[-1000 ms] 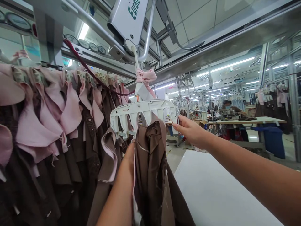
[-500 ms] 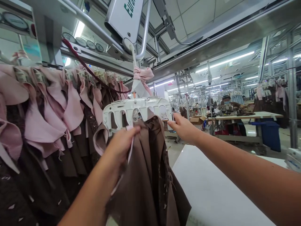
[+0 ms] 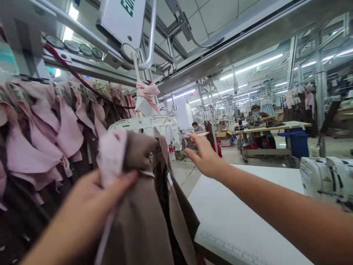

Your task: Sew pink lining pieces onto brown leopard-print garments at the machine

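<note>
Garment [image 3: 140, 221] in brown and pink hangs right of our left hand [image 3: 92, 198], whose thumb and fingers pinch its upper part in front of the white hanger [image 3: 135, 124]. Our right hand [image 3: 206, 159], thumb and fingers apart, hovers near the hanger.

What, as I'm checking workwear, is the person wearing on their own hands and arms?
The left hand and right hand are both ungloved. The left forearm and right forearm are bare as far as they show, with no sleeve or cuff in view. No watch or bracelet shows on the right wrist; motion blur hides the left hand's finer details.
</note>
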A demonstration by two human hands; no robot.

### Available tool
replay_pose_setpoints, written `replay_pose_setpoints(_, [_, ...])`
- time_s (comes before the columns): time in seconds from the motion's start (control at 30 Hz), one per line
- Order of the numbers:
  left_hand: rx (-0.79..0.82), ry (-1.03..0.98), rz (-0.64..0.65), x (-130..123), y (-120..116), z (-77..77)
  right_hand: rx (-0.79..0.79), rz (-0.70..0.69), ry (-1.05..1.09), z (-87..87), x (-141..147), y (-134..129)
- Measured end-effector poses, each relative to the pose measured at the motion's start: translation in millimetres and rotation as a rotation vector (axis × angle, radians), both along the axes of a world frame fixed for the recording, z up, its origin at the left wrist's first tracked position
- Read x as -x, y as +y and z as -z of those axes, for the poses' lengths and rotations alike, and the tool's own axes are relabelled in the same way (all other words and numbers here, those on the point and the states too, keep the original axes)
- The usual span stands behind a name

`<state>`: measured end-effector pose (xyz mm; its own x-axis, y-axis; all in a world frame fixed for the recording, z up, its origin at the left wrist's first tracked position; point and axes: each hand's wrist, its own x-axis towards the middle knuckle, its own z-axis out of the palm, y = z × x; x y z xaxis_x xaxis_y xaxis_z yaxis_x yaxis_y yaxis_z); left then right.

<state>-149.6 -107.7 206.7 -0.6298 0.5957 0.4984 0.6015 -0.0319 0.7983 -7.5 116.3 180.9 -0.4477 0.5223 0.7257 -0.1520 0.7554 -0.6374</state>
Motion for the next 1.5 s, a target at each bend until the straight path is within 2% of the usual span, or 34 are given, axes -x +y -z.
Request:
replay_pose_setpoints(0.07, [0.069,0.019,0.106,-21,10,22.0,0.043,-0.124,-0.051,26.9,-29,-34])
replay_pose_setpoints(0.13, [0.055,0.071,0.180,-46,31,43.2,0.104,-0.274,-0.110,54.2,-57,-66])
replay_pose_setpoints(0.17, [0.034,0.086,0.206,-60,43,51.6,0.209,-0.409,-0.104,66.1,-69,-78])
replay_pose_setpoints(0.23, [0.014,0.073,0.293,-87,67,61.4,0.342,-0.501,-0.050,84.1,-89,-93])
replay_pose_setpoints(0.3, [0.026,0.033,0.421,-110,84,62.0,0.366,-0.419,0.001,94.9,-108,-95])
replay_pose_setpoints(0.37, [0.051,-0.020,0.539,-122,92,55.6,0.354,-0.342,-0.019,100.8,-134,-86])
replay_pose_setpoints(0.47, [0.114,-0.102,0.606,-114,96,40.3,0.483,-0.436,-0.067,103.6,-187,-63])
replay_pose_setpoints(0.5, [0.132,-0.121,0.606,-107,100,35.5,0.511,-0.418,-0.073,103.1,-206,-54])
replay_pose_setpoints(0.57, [0.157,-0.116,0.604,-90,117,30.3,0.451,-0.216,-0.136,101.2,-237,-34])
replay_pose_setpoints(0.63, [0.202,-0.038,0.596,-79,147,36.2,0.324,0.026,-0.248,102.3,-253,-12])
replay_pose_setpoints(0.7, [0.277,0.100,0.567,-76,182,58.6,0.267,0.149,-0.320,113.0,-253,8])
replay_pose_setpoints(0.73, [0.305,0.182,0.549,-76,196,76.5,0.238,0.211,-0.355,123.1,-249,14])
replay_pose_setpoints(0.8, [0.336,0.314,0.525,-77,214,122.2,0.176,0.343,-0.444,151.6,-239,18])
replay_pose_setpoints(0.9, [0.417,0.455,0.531,-64,208,192.6,0.116,0.426,-0.622,198.5,-233,8])
replay_pose_setpoints(0.97, [0.421,0.497,0.471,-45,194,223.4,0.105,0.459,-0.713,217.9,-236,-1])
replay_pose_setpoints(1.0, [0.423,0.508,0.438,-35,188,231.9,0.104,0.474,-0.743,222.0,-237,-4])
replay_pose_setpoints(1.1, [0.441,0.531,0.388,-11,176,237.7,0.099,0.495,-0.786,216.5,-232,-11])
replay_pose_setpoints(1.23, [0.463,0.567,0.410,-4,175,235.5,0.082,0.448,-0.853,203.6,-201,-23])
replay_pose_setpoints(1.37, [0.470,0.566,0.469,-1,172,238.4,0.021,0.463,-1.005,212.3,-168,-36])
replay_pose_setpoints(1.5, [0.467,0.534,0.460,7,166,235.9,-0.143,0.401,-1.071,225.9,-155,-44])
